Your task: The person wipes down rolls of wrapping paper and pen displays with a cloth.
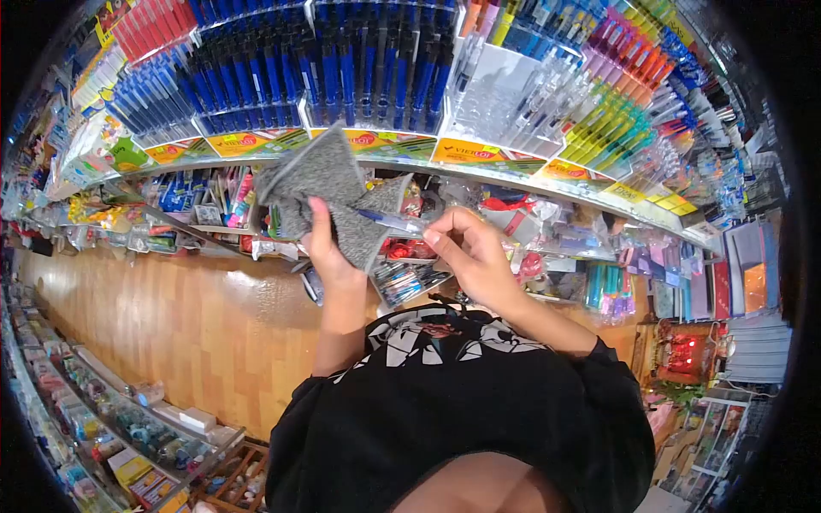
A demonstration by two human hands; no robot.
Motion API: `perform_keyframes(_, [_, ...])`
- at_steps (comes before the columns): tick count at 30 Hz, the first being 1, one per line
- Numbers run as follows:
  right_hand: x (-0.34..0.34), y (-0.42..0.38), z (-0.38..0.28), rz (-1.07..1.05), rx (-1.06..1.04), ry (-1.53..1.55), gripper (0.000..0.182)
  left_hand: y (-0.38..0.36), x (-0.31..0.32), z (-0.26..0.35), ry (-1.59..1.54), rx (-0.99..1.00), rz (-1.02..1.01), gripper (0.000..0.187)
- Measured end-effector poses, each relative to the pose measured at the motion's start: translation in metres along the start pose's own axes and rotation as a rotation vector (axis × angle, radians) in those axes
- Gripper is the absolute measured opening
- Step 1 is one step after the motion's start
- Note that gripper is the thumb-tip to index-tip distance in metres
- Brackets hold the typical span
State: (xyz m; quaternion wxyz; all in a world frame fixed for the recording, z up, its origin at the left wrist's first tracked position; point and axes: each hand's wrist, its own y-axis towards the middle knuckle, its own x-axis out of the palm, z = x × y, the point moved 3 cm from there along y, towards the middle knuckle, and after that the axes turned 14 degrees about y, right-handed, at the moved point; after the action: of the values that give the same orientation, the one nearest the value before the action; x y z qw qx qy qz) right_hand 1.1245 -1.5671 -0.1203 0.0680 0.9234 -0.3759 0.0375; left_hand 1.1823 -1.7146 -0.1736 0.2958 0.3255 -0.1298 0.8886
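A grey cloth [312, 167] hangs from my left hand [325, 244], its thumb pressed on top and the other fingers hidden beneath. One corner of the cloth points up toward the pen display. In my right hand [470, 252], thumb and forefinger pinch the near end of a clear-and-blue pen [389, 221]. The pen's far end lies against a fold of the cloth, between my two hands. Both hands are in front of the lower shelf.
Stepped racks of blue pens [338, 73] and coloured pens [611, 120] rise ahead, with price labels [470, 152] along the edge. Below, a lower shelf holds packets and a box of pens [406, 282]. Wooden floor [205, 325] lies left; a glass-edged shelf [171, 436] stands behind it.
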Motion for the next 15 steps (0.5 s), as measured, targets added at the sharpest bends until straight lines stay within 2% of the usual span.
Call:
perform_keyframes(3, [0.002,-0.004,-0.015,-0.027,-0.011,-0.218,0.012,0.001,-0.005,0.013,-0.066,0.011,0.115,0.043])
perform_keyframes(4, [0.001,-0.004,-0.025,-0.026,-0.024,-0.295,0.013,0.002,-0.013,0.017,-0.186,-0.081,0.192,0.039])
perform_keyframes(6, [-0.016,0.002,-0.047,-0.004,-0.298,-0.47,0.009,0.016,-0.048,0.03,-0.226,-0.125,0.287,0.043])
perform_keyframes(7, [-0.028,0.001,-0.07,0.079,-0.187,-0.568,0.004,0.014,-0.055,0.041,0.008,0.151,0.422,0.045])
perform_keyframes(8, [-0.044,0.003,-0.092,0.145,-0.31,-0.626,0.005,0.028,-0.088,0.042,-0.161,-0.031,0.505,0.046])
perform_keyframes(9, [-0.061,0.006,-0.112,0.254,-0.527,-0.608,0.004,0.025,-0.116,0.04,-0.077,0.196,0.311,0.045])
perform_keyframes(10, [-0.067,0.01,-0.143,0.323,-0.603,-0.755,0.002,0.02,-0.12,0.048,-0.139,0.165,0.395,0.042])
perform_keyframes(11, [-0.071,0.013,-0.172,0.385,-0.745,-1.186,0.004,0.015,-0.12,0.058,-0.198,0.134,0.477,0.04])
perform_keyframes(14, [-0.08,0.035,-0.222,0.345,-0.762,-1.382,0.009,0.009,-0.127,0.055,-0.324,0.167,0.426,0.037])
perform_keyframes(15, [-0.078,0.046,-0.231,0.233,-0.733,-1.562,0.011,0.011,-0.129,0.05,-0.328,0.159,0.433,0.037])
